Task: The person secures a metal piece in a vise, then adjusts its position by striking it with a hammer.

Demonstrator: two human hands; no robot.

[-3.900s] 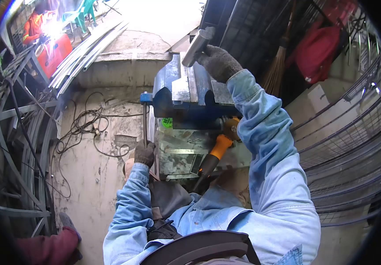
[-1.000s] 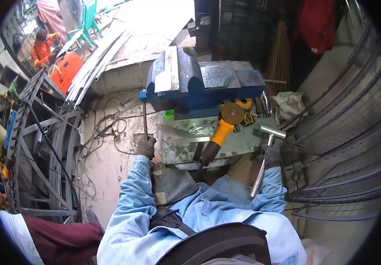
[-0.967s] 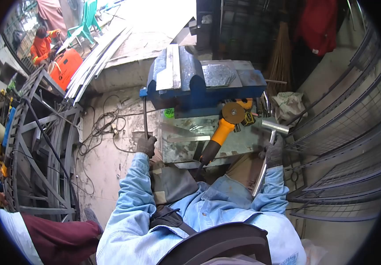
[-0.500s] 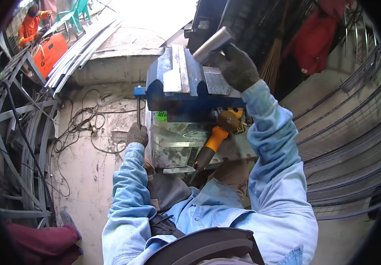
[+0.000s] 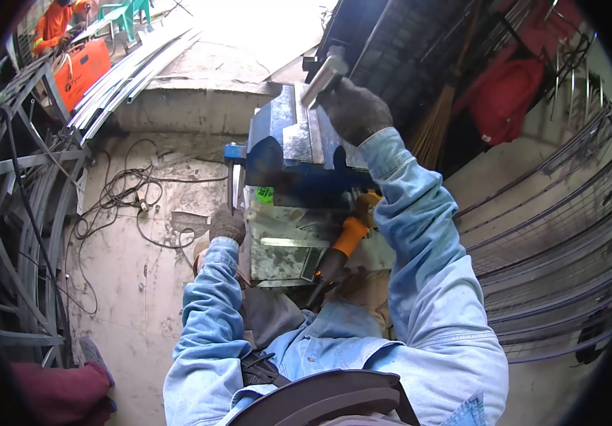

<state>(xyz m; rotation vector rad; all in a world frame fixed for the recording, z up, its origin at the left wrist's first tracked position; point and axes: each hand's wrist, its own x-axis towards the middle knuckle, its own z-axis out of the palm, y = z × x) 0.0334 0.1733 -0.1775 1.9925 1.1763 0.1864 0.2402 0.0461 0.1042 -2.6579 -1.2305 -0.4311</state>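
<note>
A blue bench vise [image 5: 267,117] stands in front of me, with a flat strip of bright metal [image 5: 306,138] between its jaws. My gloved left hand [image 5: 228,224] is closed around the lower end of the vise handle [image 5: 236,184], which hangs from a blue end piece [image 5: 235,150]. Above the jaws, my gloved right hand [image 5: 357,112] grips a short, shiny metal piece [image 5: 326,77], tilted, its lower end close over the strip. An orange and black angle grinder [image 5: 345,241] lies below the vise on the worn work surface [image 5: 274,259].
Loose cable [image 5: 118,202] coils on the floor at left, beside metal frames [image 5: 29,163]. Long metal strips [image 5: 135,67] lie near an orange machine [image 5: 82,74], with a person in orange [image 5: 54,28] behind. Mesh panels [image 5: 547,241] and a broom [image 5: 437,128] are at right.
My right hand has moved left with the metal piece, closer over the jaws. My view has shifted slightly, and the vise handle looks shorter above my left hand.
</note>
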